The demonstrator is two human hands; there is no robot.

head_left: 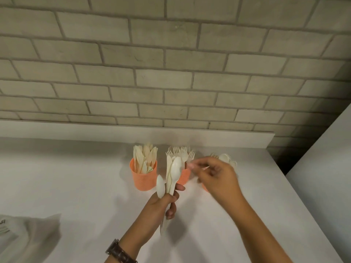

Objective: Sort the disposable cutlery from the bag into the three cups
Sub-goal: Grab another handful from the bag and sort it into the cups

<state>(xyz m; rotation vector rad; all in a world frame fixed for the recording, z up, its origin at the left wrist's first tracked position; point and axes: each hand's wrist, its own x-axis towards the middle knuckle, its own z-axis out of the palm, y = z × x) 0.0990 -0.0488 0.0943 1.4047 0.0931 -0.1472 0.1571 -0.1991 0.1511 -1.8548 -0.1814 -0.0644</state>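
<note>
Three orange cups stand in a row on the white counter. The left cup point(144, 180) holds several knives, the middle cup point(185, 176) several forks. Most of the right cup point(205, 187) is hidden behind my right hand, with spoon bowls point(227, 159) rising above it. My left hand point(161, 204) is shut on a bundle of pale cutlery point(171, 174), mostly spoons, held upright in front of the middle cup. My right hand point(218, 179) is blurred, fingers spread, hovering between the middle and right cups; whether it pinches a piece I cannot tell.
The crumpled plastic bag point(24, 236) lies at the counter's front left. A brick wall point(171, 63) rises behind a low white ledge point(133, 131). The counter's right edge point(296, 196) runs diagonally, with a dark gap and another white surface beyond.
</note>
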